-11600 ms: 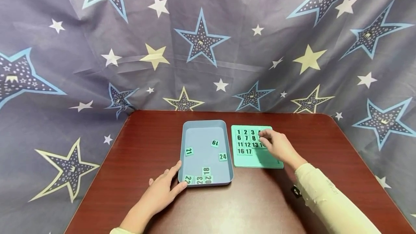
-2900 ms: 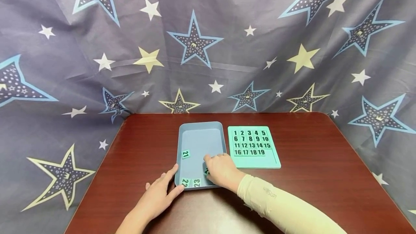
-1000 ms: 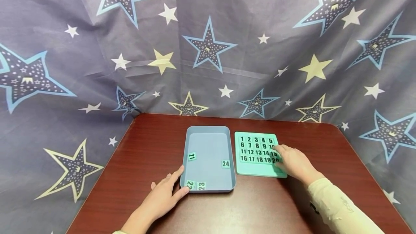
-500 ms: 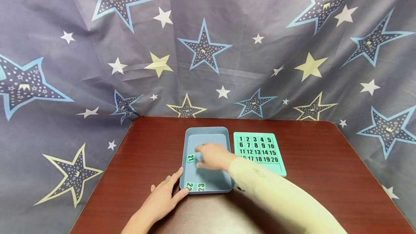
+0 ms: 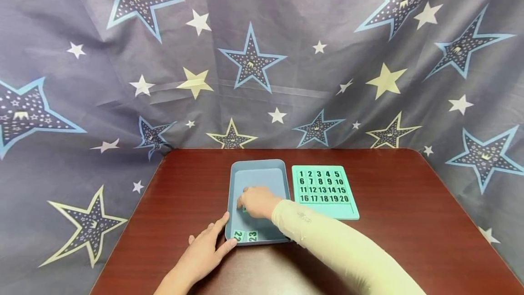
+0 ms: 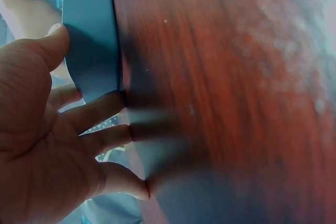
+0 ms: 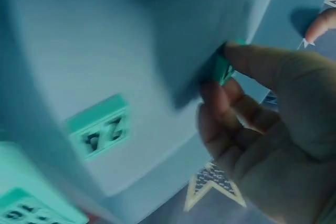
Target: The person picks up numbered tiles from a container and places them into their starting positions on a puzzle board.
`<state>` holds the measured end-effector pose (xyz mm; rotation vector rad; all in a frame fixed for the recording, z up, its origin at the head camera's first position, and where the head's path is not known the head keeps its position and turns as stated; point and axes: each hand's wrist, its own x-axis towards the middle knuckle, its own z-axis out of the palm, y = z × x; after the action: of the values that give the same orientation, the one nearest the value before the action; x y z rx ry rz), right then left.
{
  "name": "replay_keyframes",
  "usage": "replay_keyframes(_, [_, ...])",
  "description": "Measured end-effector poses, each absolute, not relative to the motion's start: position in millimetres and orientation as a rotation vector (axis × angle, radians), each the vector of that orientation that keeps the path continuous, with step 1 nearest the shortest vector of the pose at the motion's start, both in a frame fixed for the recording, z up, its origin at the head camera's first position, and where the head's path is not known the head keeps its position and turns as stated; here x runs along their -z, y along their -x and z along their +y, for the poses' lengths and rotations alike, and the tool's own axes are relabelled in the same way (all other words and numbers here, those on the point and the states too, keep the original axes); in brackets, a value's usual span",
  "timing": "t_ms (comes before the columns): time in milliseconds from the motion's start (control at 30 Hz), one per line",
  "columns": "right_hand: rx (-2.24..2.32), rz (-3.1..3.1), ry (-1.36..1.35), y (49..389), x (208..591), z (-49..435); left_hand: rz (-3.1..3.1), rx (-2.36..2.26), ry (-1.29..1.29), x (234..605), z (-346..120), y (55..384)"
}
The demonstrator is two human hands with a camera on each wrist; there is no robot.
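My right hand [image 5: 258,201] is down inside the blue-grey tray [image 5: 257,165]. Its thumb and fingertips pinch a small green number tile [image 7: 224,69], seen edge-on in the right wrist view. Lying flat in the tray are tile 22 [image 5: 239,236] and tile 23 [image 5: 252,236] at the near edge; tile 24 [image 7: 102,129] shows in the right wrist view, hidden by my arm from the head. My left hand [image 5: 204,249] rests at the tray's near left corner, thumb on the rim [image 6: 67,51], fingers extended. Right of the tray lies the mint-green number board [image 5: 323,213], filled 1 to 20.
Everything stands on a reddish-brown wooden table [image 5: 196,176]. A grey curtain [image 5: 286,12] printed with stars hangs behind its far edge. My right sleeve [image 5: 335,240] crosses over the tray's right wall.
Tiles 18, 19 and 20 have gone from the tray to the board's fourth row. My right hand has come back from the board to the tray and taken tile 21. The left hand stays.
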<state>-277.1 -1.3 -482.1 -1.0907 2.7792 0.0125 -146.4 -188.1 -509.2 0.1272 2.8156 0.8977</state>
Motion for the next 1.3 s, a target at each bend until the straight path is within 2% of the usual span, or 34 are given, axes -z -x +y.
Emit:
replay_keyframes(167, [0.262, 2.775, 1.143, 276, 460, 33, 2.81, -0.896, -0.115, 507, -189, 147])
replay_keyframes(367, [0.683, 2.936, 1.024, 278, 433, 120, 2.812, -0.897, -0.133, 504, -189, 151])
replay_keyframes(567, [0.52, 3.022, 1.068, 261, 464, 179, 2.808, -0.885, -0.12, 502, -194, 150])
replay_keyframes(800, [0.395, 3.046, 1.11, 243, 498, 185, 2.803, -0.904, -0.124, 506, -192, 149])
replay_keyframes(1300, [0.547, 3.048, 0.943, 245, 503, 179, 2.802, -0.911, -0.124, 507, -189, 146])
